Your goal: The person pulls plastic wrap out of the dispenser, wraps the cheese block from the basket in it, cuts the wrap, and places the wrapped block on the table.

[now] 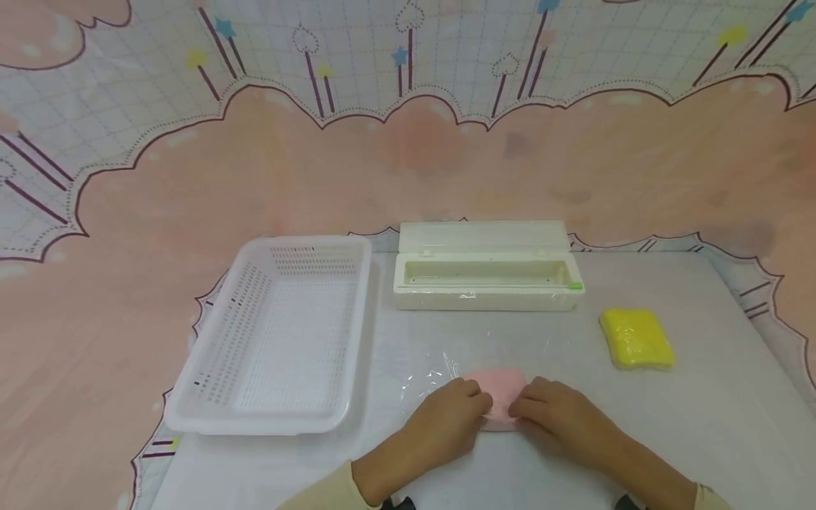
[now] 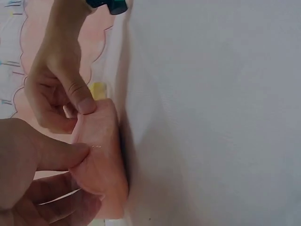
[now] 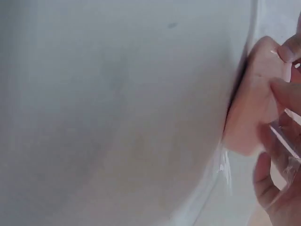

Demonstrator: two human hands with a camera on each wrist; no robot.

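A soft-looking pink slab (image 1: 500, 386) lies near the front of the table, with clear plastic film (image 1: 440, 372) glinting beside it. My left hand (image 1: 449, 418) holds the slab's left side; in the left wrist view its thumb (image 2: 70, 154) presses on the pink face and its fingers bend behind. On the opposite side my right hand (image 1: 567, 425) pinches the edge between thumb and curled fingers. Some clear film (image 3: 287, 141) shows by the fingers in the right wrist view. How much film covers the slab I cannot tell.
A white perforated basket (image 1: 353, 340) stands at the left. Behind the slab is a long white film dispenser (image 1: 484, 301), its lid raised and a green piece at its right end. A shiny yellow block (image 1: 637, 340) lies to the right. Patterned cloth hangs behind the table.
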